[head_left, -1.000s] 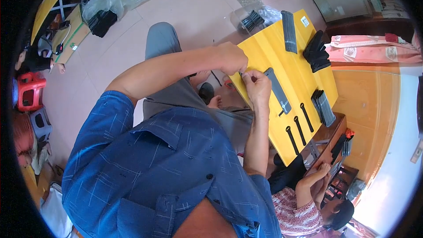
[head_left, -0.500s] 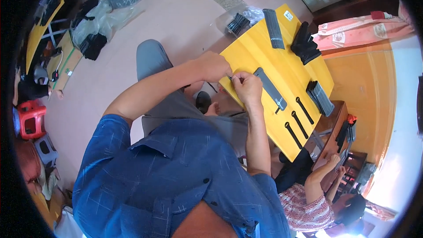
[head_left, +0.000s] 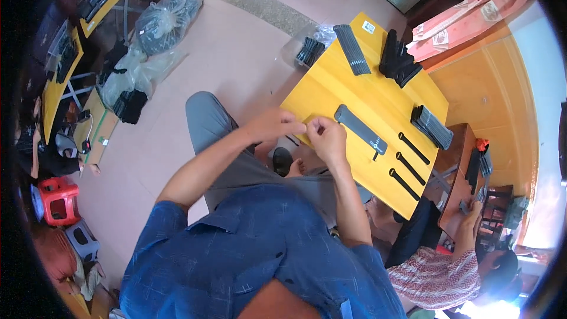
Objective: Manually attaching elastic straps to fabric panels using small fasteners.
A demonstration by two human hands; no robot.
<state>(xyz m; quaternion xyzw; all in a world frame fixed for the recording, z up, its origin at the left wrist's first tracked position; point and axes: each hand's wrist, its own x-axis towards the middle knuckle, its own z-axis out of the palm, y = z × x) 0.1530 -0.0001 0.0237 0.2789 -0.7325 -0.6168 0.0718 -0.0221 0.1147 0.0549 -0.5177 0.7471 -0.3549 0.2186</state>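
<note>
My left hand (head_left: 273,126) is at the left edge of a yellow table (head_left: 331,85), its thumb and fingertips pinched together. Close beside it, my right hand (head_left: 328,142) also has its fingers curled in a pinch. Anything between the fingertips is too small to make out. Just right of my right hand lies a long dark grey flat piece (head_left: 360,130), with a small black tab sticking out at its near end. Three black straps with looped ends lie in a row nearer the front: one strap (head_left: 404,184), a middle strap (head_left: 410,168) and a far strap (head_left: 414,148).
On the table are a stack of grey strips (head_left: 351,50), a black bundle (head_left: 399,62) and another dark stack (head_left: 432,127). A clear bag of black pieces (head_left: 310,51) stands beyond the table. A co-worker in a patterned top (head_left: 434,277) sits at right. Red stool (head_left: 59,201) at left.
My hands have drawn slightly apart at the fingertips, and my left fingers are less tightly curled. The view has shifted a little. The pieces on the table keep their arrangement.
</note>
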